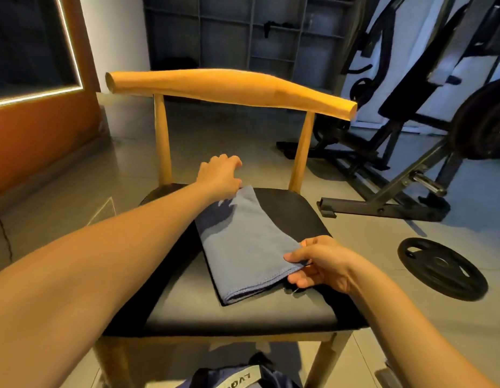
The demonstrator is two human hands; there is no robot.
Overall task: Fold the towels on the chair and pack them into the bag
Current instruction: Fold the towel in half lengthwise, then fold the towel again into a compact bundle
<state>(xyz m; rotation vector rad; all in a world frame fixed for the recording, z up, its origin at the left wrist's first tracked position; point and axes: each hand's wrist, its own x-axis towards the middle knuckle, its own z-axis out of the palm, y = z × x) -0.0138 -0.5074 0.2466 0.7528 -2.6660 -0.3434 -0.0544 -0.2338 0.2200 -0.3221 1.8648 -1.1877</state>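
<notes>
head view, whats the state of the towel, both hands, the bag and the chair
blue towel: folded, flat on the seat
right hand: pinches towel's near corner
left hand: at towel's far end, grip unclear
bag: at frame bottom, mostly cut off, opening unseen
chair: upright

We see a chair (232, 88) with a wooden frame and a dark padded seat (288, 214). A blue towel (243, 242), folded into a long strip, lies flat on the seat, running from its far edge toward the near right. The chair stands on a grey tiled floor (215, 135). To its right a black plate (442, 268) lies flat on the floor, and a bag (237, 379) sits just before the chair.
</notes>
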